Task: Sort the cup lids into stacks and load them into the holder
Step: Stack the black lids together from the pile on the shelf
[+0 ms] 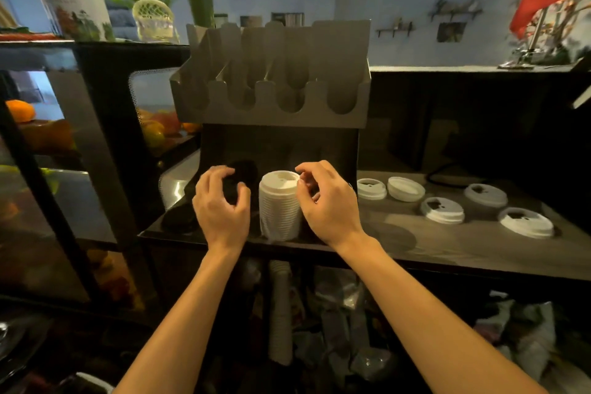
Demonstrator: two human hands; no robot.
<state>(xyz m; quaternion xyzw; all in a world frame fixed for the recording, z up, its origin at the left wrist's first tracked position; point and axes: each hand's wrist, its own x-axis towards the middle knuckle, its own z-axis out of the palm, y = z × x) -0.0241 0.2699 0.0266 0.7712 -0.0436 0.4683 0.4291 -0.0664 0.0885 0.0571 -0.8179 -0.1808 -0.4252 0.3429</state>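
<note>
Centre of frame: left hand (pixel 220 206) is curling around a dark lid (pixel 246 171); right hand (pixel 326 201) is pinching the top rim of the white lid stack (pixel 278 213). Above, grey holder (pixel 271 101). Right, five loose white lids (pixel 442 210) are lying on the shelf (pixel 463 245).

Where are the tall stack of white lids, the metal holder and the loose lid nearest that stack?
Stack of white lids (pixel 279 206), head view, ribbed side.
Metal holder (pixel 268 120), head view, front wall.
Nearest loose lid (pixel 371 189), head view, top face.
</note>
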